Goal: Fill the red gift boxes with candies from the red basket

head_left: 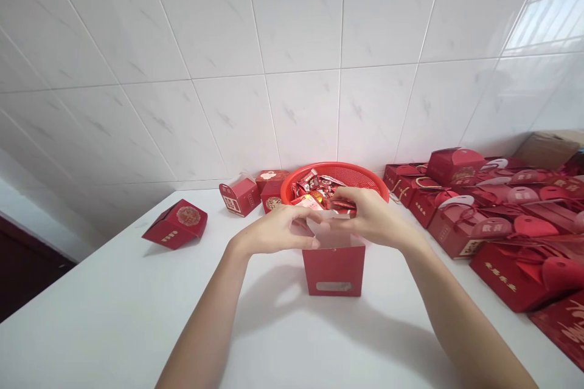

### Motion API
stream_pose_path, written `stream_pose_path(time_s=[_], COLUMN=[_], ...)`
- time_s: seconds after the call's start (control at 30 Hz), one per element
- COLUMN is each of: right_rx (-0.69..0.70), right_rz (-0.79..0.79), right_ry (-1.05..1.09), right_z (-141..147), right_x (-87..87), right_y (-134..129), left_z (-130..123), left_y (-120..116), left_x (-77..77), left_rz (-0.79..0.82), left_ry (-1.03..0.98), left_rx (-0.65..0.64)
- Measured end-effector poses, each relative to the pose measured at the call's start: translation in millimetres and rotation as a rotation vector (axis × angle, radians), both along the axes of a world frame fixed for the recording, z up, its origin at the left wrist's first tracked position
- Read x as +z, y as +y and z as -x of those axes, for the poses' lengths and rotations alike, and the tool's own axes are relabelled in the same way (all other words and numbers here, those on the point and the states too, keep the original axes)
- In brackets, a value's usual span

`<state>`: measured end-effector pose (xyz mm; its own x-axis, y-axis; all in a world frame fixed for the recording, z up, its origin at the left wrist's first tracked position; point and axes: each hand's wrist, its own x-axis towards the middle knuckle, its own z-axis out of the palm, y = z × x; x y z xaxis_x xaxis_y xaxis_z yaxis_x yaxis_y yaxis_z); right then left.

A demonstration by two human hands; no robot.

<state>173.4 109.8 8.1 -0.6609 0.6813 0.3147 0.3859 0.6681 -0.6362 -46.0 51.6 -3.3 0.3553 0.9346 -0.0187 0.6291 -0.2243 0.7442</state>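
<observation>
An open-topped red paper box (pixel 335 270) stands upright on the white table in front of me, with a pale interior and a small window low on its near side. My left hand (pixel 278 230) is at its upper left edge, thumb by the rim and fingers curled over the opening. Above the box's right side, my right hand (pixel 376 216) has its fingers bent around a dark red wrapped candy (pixel 343 204), partly hidden by the fingers. Just behind both hands sits a red plastic basket (pixel 360 171) with wrapped candies in it.
Many closed red gift boxes (pixel 511 273) crowd the right side of the table (pixel 159 316). A red box (pixel 176 225) lies tilted at left, and a few more red boxes (pixel 240 196) stand beside the basket. A tiled wall (pixel 301 30) rises behind.
</observation>
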Motion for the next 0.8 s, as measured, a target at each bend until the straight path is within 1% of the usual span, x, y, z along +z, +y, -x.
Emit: stream_pose_path(time_s=[0.07,0.1,0.17,0.2,0.27,0.37,0.43,0.5,0.67,0.8], right_rx=[-0.019,-0.006,0.059,0.094,0.118,0.068,0.051,0.041,0.04,0.095], right_rz=[0.057,0.101,0.167,0.173,0.119,0.006,-0.026,-0.037,-0.027,-0.028], right_ry=[0.099,0.152,0.234,0.257,0.272,0.225,0.182,0.178,0.303,0.235], right_z=[1,2,4,6,11,18,20,19,15,15], right_x=[-0.1,-0.5,-2.5,-4.3,-9.3,-16.8,-19.3,-19.3,-16.9,-17.4], right_y=[-1,-2,-3,-4,-3,-1,1,1,1,1], left_z=[1,1,1,1,-1,-4,-5,-5,-2,0], left_y=[0,0,0,0,0,-1,-1,-2,-1,1], left_x=[-0.6,-0.8,-0.8,-0.5,0.5,2.2,2.7,2.6,0.7,-1.7], left_rz=[0.018,0.024,0.03,0.03,0.026,0.025,0.019,0.014,0.023,0.018], left_ry=[-0.001,-0.001,-0.001,-0.003,-0.012,-0.015,-0.013,-0.01,0.019,0.005], left_rx=[0.014,0.022,0.023,0.017,0.007,0.011,-0.004,-0.012,0.026,-0.007])
